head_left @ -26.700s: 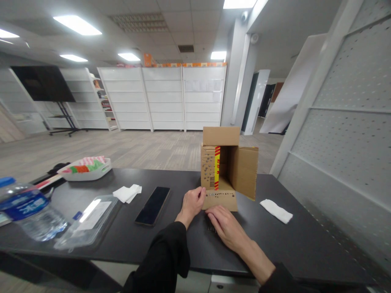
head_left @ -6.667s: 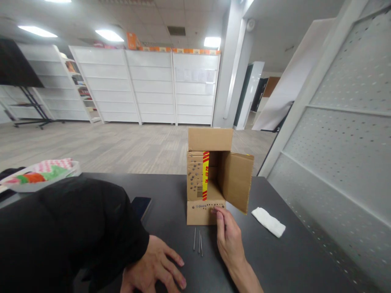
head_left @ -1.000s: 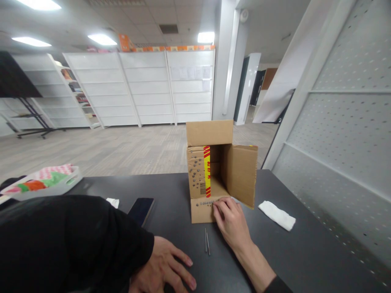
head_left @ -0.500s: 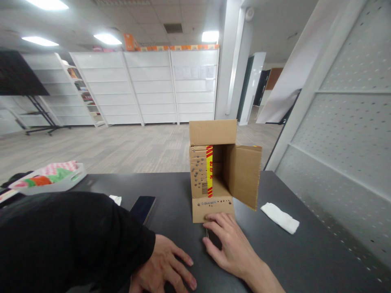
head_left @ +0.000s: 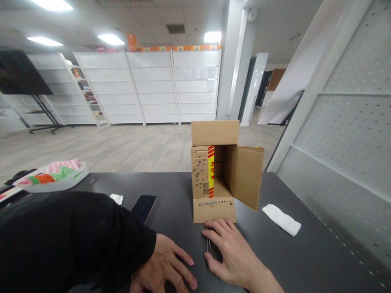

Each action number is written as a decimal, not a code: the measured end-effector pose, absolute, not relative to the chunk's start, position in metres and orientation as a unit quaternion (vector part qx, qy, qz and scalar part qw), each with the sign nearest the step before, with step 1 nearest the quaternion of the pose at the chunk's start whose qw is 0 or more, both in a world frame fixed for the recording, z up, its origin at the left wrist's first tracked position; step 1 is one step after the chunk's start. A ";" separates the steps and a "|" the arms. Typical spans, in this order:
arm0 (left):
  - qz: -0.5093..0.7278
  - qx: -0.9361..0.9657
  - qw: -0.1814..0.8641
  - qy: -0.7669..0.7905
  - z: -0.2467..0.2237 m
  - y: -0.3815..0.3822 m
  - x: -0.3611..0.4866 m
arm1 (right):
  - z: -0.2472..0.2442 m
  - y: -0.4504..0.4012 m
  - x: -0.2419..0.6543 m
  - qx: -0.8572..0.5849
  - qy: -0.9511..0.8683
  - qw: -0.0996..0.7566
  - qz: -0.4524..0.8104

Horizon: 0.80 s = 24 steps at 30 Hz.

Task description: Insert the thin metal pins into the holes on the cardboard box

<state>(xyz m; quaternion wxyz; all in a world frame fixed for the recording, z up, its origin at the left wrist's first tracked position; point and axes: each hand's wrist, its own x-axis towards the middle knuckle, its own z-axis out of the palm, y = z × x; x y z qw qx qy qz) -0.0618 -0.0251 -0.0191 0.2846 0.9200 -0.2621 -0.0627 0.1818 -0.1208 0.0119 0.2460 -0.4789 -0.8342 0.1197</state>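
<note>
An open cardboard box (head_left: 200, 175) stands on the dark table, with yellow and red tape and several dark dots on its front. Its lower flap, marked by small holes and dots, reaches toward me. Right in front of that flap is my right hand (head_left: 233, 254), thumb and index finger closed on thin metal tweezers (head_left: 208, 245). The rest of the tweezers is hidden by the hand. My left hand (head_left: 163, 264) lies palm down on the table, fingers apart, holding nothing, below a black sleeve (head_left: 76, 240).
A phone (head_left: 144, 206) and a scrap of white paper (head_left: 116, 198) lie left of the box. A folded white cloth or tissue (head_left: 281, 219) is on the right. At the far left sits a white tray (head_left: 80, 174) with colourful cloth. A perforated panel (head_left: 345, 142) borders the right side.
My right hand has drawn slightly back toward me, off the edge of the lower flap, and more of the tweezers shows. My left hand stays in place. The view has shifted slightly.
</note>
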 end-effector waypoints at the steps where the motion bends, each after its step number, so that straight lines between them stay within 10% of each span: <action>1: -0.058 0.920 0.279 -0.267 -0.019 -0.025 -0.062 | 0.012 -0.121 0.182 -0.478 -0.835 0.246 0.116; 14: -0.033 0.921 0.257 -0.291 -0.027 -0.023 -0.063 | 0.008 -0.112 0.179 -0.434 -0.845 0.305 0.068; 24: -0.046 0.921 0.263 -0.284 -0.021 -0.024 -0.062 | -0.005 -0.092 0.188 -0.487 -0.698 0.523 0.041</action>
